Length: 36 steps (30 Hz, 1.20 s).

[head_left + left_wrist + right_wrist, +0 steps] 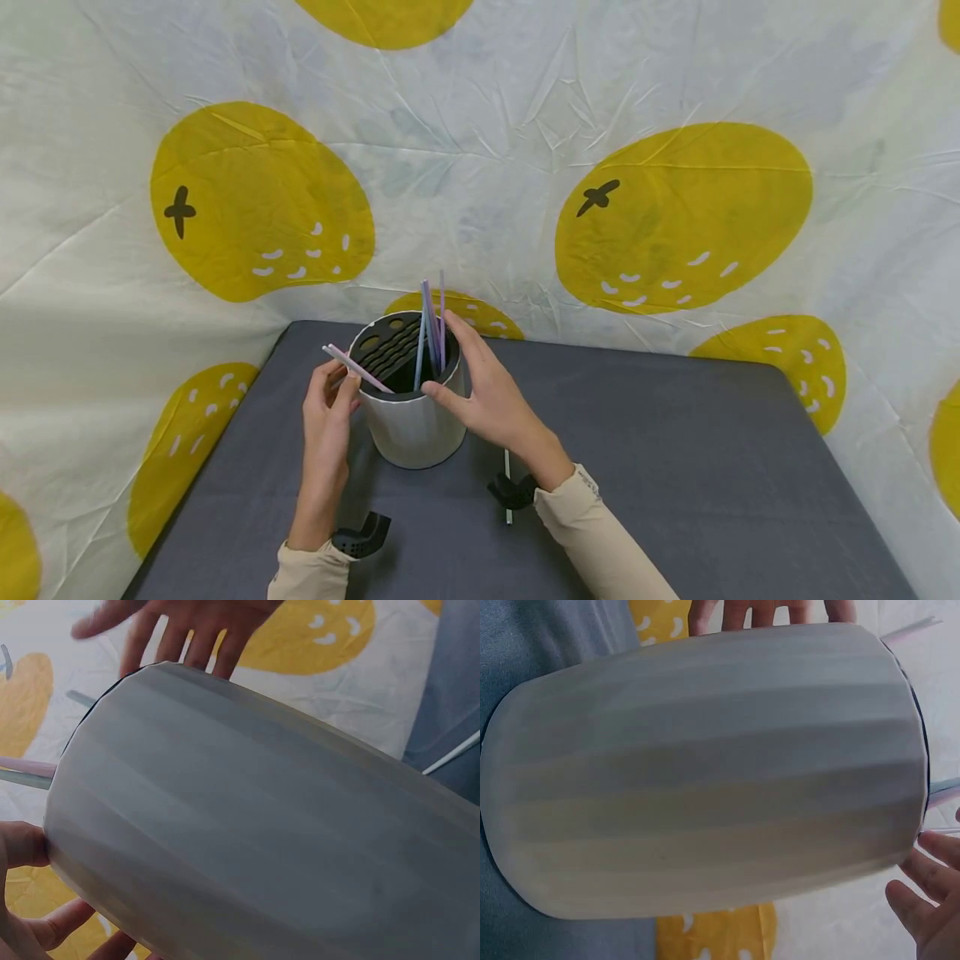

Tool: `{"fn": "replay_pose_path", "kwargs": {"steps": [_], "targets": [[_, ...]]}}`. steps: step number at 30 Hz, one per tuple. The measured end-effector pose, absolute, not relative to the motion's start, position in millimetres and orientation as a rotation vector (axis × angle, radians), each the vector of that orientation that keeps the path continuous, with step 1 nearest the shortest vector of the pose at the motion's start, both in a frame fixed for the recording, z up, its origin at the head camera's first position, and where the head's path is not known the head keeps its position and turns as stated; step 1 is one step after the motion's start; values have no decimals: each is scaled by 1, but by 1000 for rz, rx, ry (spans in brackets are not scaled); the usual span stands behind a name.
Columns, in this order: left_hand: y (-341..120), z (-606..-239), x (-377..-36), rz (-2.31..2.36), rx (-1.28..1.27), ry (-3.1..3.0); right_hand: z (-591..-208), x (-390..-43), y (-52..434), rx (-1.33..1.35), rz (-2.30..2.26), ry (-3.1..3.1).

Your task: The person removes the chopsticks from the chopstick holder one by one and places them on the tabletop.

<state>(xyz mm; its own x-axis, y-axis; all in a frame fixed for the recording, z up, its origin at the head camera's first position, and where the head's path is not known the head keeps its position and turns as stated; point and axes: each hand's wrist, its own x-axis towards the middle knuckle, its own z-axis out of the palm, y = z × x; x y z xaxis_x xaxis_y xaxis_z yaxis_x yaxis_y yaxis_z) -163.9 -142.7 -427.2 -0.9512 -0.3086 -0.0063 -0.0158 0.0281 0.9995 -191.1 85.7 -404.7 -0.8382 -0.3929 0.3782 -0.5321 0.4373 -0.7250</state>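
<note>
I observe the white ribbed cylindrical holder with a black slotted insert standing upright on the dark grey desk, slightly left of centre in the head view. Both wrist views are filled by its ribbed wall and add little else.

Left hand: it sits just left of the holder and pinches a thin pink straw between thumb and fingertips. The straw slants from the upper left down toward the holder's rim; its lower end lies at the mouth, over the open half. I cannot tell whether the tip has entered.

Right hand: it rests against the right side of the holder, fingers curled over the rim, steadying it. Its fingertips are close beside the bundle of purple and pale blue straws; whether they touch it I cannot tell.

Progress, in my judgement: several straws already stand upright in the open part of the holder, so the loading looks well advanced. One pink straw is in hand and not yet seated. One further thin white straw lies on the desk near the right wrist, partly hidden by the wrist mount. I see no other loose straws, so two appear to remain.
</note>
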Motion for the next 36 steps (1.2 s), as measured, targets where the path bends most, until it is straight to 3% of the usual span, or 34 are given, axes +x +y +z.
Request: {"fn": "replay_pose_path", "kwargs": {"steps": [20, 36], "targets": [[-144, -427, -163, -2029, 357, -2115, -398, -212, 64, 498, 1569, -2305], [-144, -426, -162, -2018, 355, -2120, -380, -193, 68, 459, 1712, -2111]]}}
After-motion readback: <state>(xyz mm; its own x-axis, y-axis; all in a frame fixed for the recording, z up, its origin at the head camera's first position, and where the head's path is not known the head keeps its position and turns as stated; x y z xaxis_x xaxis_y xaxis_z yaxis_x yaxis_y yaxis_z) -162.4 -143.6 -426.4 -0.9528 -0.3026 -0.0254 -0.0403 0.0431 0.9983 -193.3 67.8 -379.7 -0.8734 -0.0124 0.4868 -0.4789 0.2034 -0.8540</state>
